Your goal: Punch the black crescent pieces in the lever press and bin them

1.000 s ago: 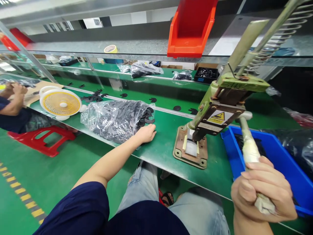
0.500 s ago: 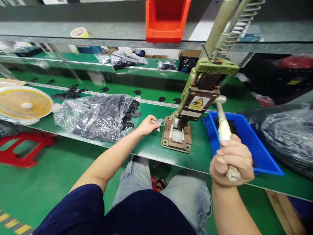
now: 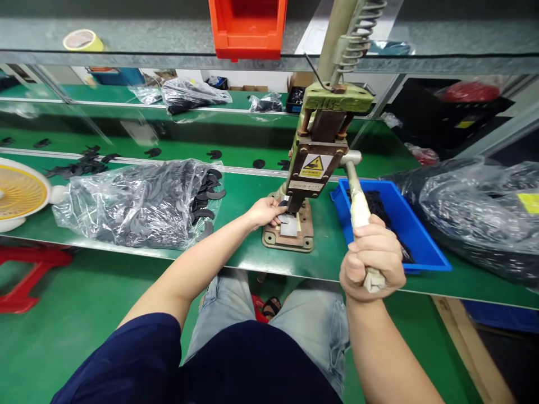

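My right hand (image 3: pixel 373 258) is wrapped round the taped lever handle (image 3: pixel 359 207) of a green hand press (image 3: pixel 314 163). Beside the press's ram, my left hand (image 3: pixel 267 213) pinches a small dark curved piece (image 3: pixel 283 205) over the base plate (image 3: pixel 306 242). A pale flat plate (image 3: pixel 288 226) lies on that base, under the ram. My fingers partly hide the piece. To the left, a clear plastic bag (image 3: pixel 130 205) spills dark curved pieces (image 3: pixel 206 193) from its open end.
Right of the press stands a blue bin (image 3: pixel 421 235) holding dark pieces. Behind it bulges a large plastic bag (image 3: pixel 475 219). A fan (image 3: pixel 25 193) lies at the left. Overhead, a shelf (image 3: pixel 147 56) carries an orange bin (image 3: pixel 248 42). Several loose dark pieces lie along the back.
My left hand has moved right, carrying the curved piece from beside the press to under its ram. My right hand stays on the lever. The view has shifted to the right.
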Available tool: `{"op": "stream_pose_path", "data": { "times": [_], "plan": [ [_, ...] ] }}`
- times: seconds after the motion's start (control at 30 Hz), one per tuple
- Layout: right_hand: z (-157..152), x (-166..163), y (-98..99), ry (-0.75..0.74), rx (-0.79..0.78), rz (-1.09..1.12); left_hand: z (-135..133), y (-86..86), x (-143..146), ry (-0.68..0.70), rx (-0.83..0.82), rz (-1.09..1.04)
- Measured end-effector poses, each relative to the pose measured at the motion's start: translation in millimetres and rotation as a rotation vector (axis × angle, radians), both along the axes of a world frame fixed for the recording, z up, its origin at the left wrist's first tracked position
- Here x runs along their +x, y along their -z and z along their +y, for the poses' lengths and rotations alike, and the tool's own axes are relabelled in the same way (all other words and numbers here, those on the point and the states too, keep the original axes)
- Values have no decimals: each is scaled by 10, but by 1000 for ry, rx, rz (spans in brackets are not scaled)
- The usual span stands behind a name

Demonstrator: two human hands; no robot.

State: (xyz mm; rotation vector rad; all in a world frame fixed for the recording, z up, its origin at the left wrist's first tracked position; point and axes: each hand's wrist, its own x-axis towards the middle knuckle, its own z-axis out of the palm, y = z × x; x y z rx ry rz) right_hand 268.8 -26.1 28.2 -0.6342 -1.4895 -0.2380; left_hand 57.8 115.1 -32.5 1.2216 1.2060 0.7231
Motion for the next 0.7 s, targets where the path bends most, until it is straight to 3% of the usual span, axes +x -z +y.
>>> {"op": "stream_pose_path", "data": {
  "times": [0.33,0.7],
  "plan": [
    [-4,-18,17,-6,-11,30,150,-121,81,92,-124,189],
    [26,-4,-13,-8,25,-5,193,-88,107,99,-53,204]
  ]
}}
